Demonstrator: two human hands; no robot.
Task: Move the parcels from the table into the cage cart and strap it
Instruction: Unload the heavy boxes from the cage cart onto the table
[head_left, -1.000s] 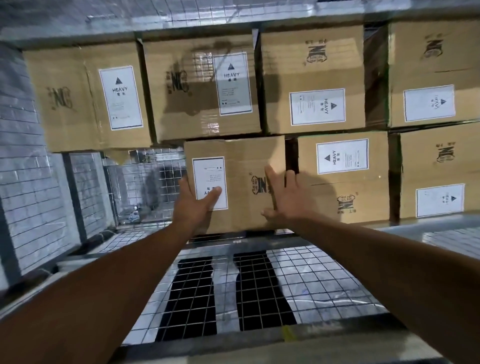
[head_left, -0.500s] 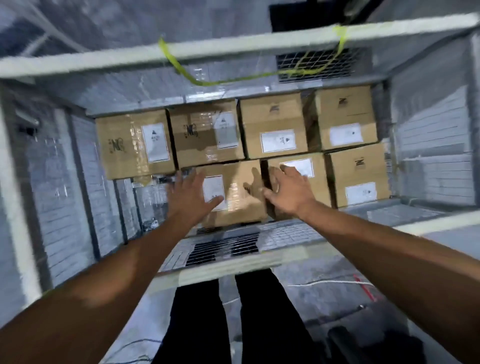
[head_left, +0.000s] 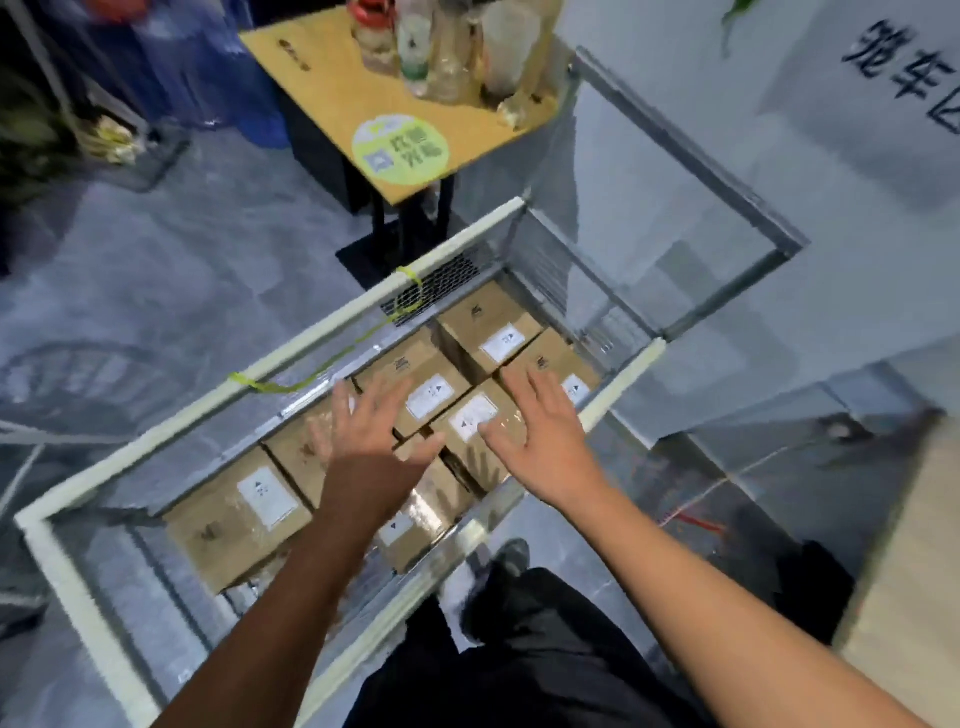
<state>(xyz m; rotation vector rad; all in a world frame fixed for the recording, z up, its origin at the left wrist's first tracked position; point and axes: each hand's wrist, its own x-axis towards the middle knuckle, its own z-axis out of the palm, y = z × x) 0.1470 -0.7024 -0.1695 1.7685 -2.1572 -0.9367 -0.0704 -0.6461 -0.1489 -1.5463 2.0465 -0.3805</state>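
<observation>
Overhead, we look down into the cage cart (head_left: 306, 338), where brown cardboard parcels (head_left: 244, 519) lie packed side by side from its left end to its right end, with white labels (head_left: 267, 496) on the faces turned toward us. Our left hand (head_left: 371, 441) and right hand (head_left: 543, 431) are both released, fingers straight and spread, gripping nothing. The left hand hangs over the parcels near the middle of the cart and the right hand over those toward its right end. Motion blur keeps us from telling whether either palm touches the cardboard. A yellow strap (head_left: 410, 285) is tied at two spots on the cart's far rail and droops slack between them, just inside the cage. Our legs in black trousers (head_left: 519, 665) stand close against the front rail. Beyond the far rail, on the grey floor (head_left: 156, 270), stands a small wooden bench (head_left: 322, 83). It carries bottles (head_left: 415, 47) along its far edge and a round green sticker (head_left: 400, 150) near its front corner.
</observation>
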